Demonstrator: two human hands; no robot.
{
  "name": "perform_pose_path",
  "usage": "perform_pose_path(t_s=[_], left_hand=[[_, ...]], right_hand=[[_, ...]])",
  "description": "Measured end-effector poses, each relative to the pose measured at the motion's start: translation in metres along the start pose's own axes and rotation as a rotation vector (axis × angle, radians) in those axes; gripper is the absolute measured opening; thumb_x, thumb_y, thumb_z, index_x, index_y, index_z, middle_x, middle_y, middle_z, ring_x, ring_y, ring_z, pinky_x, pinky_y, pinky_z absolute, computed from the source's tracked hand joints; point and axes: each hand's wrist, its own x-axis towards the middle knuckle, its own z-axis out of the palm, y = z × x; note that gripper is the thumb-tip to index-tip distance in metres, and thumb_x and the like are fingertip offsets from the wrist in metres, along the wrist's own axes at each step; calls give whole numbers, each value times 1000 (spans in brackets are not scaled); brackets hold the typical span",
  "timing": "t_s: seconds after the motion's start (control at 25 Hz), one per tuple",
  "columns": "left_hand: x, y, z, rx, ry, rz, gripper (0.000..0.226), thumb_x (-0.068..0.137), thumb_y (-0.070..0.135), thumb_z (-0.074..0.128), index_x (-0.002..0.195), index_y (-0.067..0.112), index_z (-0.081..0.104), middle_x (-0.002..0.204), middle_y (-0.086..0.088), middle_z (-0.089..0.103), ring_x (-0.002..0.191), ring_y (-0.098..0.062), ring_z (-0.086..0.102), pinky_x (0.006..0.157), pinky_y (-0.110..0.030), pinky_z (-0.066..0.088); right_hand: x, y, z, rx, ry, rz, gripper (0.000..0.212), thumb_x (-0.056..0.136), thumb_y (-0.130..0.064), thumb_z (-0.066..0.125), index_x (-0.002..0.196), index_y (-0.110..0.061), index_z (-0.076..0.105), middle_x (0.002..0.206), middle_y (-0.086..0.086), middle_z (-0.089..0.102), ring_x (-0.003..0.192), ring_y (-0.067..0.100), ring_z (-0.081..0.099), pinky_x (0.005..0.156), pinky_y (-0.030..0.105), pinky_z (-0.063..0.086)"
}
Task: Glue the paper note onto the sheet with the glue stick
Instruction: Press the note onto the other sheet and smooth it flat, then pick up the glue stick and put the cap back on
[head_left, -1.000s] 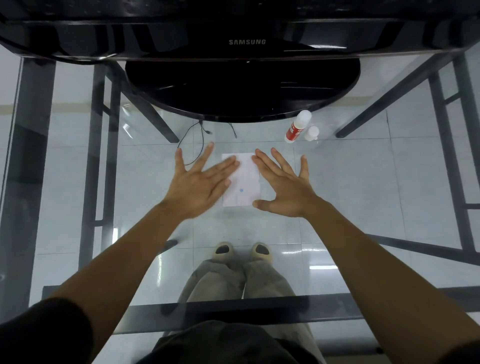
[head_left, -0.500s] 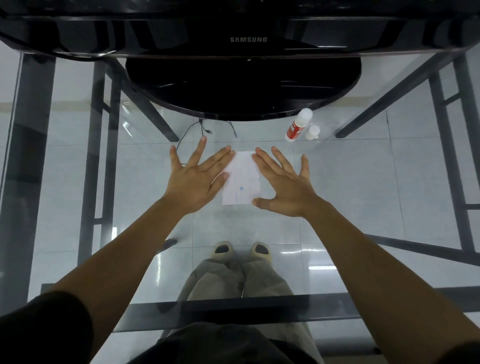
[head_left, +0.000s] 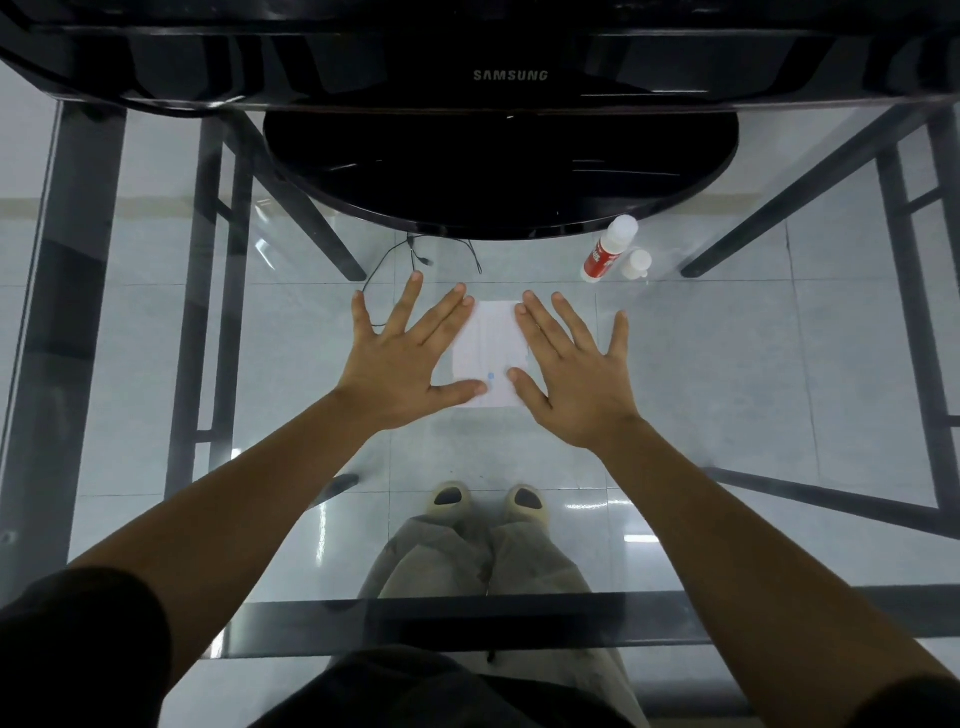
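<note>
A small white paper sheet (head_left: 491, 345) with a blue dot lies flat on the glass table, in the middle. My left hand (head_left: 402, 358) rests palm down at its left edge, fingers spread, thumb tip on the sheet's lower part. My right hand (head_left: 569, 369) lies flat at the right edge, fingers spread, thumb touching the sheet. Neither hand holds anything. A red and white glue stick (head_left: 607, 250) stands tilted at the back right, with its white cap (head_left: 636, 264) beside it. I cannot tell a separate note from the sheet.
A black Samsung monitor (head_left: 509, 75) on a round black stand (head_left: 501, 171) fills the back of the glass table (head_left: 753, 364). Thin cables (head_left: 415, 254) lie behind my left hand. Through the glass I see the metal frame, my legs and shoes.
My left hand has slid left and spread wider, its thumb swinging out under the sheet's lower edge. More of the sheet shows. My right hand has barely moved.
</note>
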Motion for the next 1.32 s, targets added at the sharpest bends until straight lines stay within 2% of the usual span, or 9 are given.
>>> perform_pose_path(t_s=[0.16, 0.4, 0.48, 0.6, 0.72, 0.8, 0.92, 1.12, 1.32], left_hand=[[-2, 4, 1, 54, 30, -12, 90, 77, 82, 8, 145, 26, -11, 152, 9, -7, 144, -27, -2, 103, -70, 0], [-1, 6, -5, 67, -42, -13, 92, 78, 80, 4, 146, 19, -6, 154, 2, -5, 144, -27, 1, 105, -67, 4], [0, 5, -8, 15, -85, 5, 93, 78, 80, 6, 146, 17, -5, 156, 1, -3, 144, -25, -4, 108, -63, 3], [1, 5, -13, -119, -126, -3, 92, 78, 79, 5, 146, 19, -11, 154, 3, -17, 142, -22, -15, 111, -58, -1], [-2, 10, -17, -260, -48, -42, 83, 84, 73, 8, 144, 22, -18, 150, 7, -25, 138, -15, -23, 111, -48, -7], [-4, 17, -24, -403, 63, -98, 75, 92, 60, 19, 144, 18, -16, 153, 4, -19, 138, -10, -20, 113, -39, -5], [7, 37, -38, -610, 214, -180, 67, 97, 38, 36, 147, 11, 0, 157, -6, 3, 142, -11, -2, 114, -27, 5], [52, 76, -60, -811, 260, -246, 62, 91, 36, 55, 142, 11, 31, 143, -11, 43, 131, -23, 39, 104, -25, 27], [91, 102, -65, -946, 202, -225, 67, 81, 34, 68, 138, 13, 39, 135, -8, 52, 117, -18, 52, 91, -23, 39]], right_hand=[[-1, -5, 0, -45, 13, 23, 68, 91, -57, 12, 148, -20, 7, 157, 0, 6, 144, 23, 1, 111, 55, -6], [-2, -9, -4, -131, -14, 29, 69, 92, -53, 5, 148, -13, 1, 157, 7, 2, 144, 24, -1, 111, 45, -13], [-1, -9, -6, -147, -47, 28, 71, 91, -53, 2, 147, -11, -4, 157, 8, -2, 144, 24, -4, 110, 44, -14], [0, -9, -11, -99, -68, 21, 69, 93, -52, 7, 147, -11, -5, 157, 7, -4, 144, 22, -5, 110, 42, -14], [-7, -11, -13, 21, -53, 16, 72, 89, -56, 2, 147, -13, -6, 157, 4, -6, 144, 19, -8, 111, 37, -12], [-20, -10, -12, 78, -16, 55, 71, 89, -57, -3, 146, -15, -8, 156, 0, -11, 142, 17, -12, 113, 35, -12], [-35, -2, -7, 171, 16, 226, 75, 86, -60, -6, 147, -15, -5, 155, 1, -9, 142, 18, -10, 114, 34, -8], [-43, 23, -2, 171, 50, 440, 70, 92, -55, 7, 147, -14, -1, 157, 5, -4, 140, 17, -13, 112, 34, -10], [-41, 26, 3, 133, 45, 464, 76, 86, -63, -2, 147, -18, -7, 157, 1, -9, 139, 17, -17, 111, 35, -12]])
